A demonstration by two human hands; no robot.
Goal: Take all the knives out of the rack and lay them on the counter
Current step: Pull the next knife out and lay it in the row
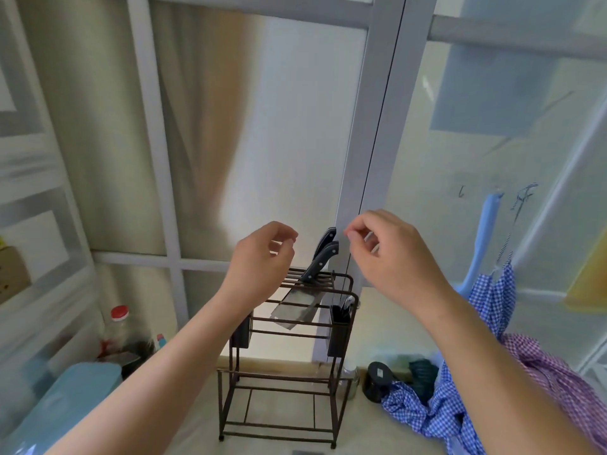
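A dark brown wire rack [338, 326] stands on the pale counter [387, 326] in front of a frosted window. Two knives sit in its top slots: a cleaver [294, 310] whose wide steel blade shows through the bars, with a black riveted handle [320, 262] sticking up, and a second black handle [326, 238] just behind it. My left hand [259, 257] hovers left of the handles, fingers loosely curled, holding nothing. My right hand [391, 254] hovers right of them, fingertips pinched together and empty. Neither hand touches a knife.
A black side holder [340, 326] with utensils hangs on the rack's right. Blue and purple checked cloths [460, 405] lie at the right, beside a black jar [377, 380]. A red-capped bottle [116, 330] and a light blue lid [75, 399] stand at the left.
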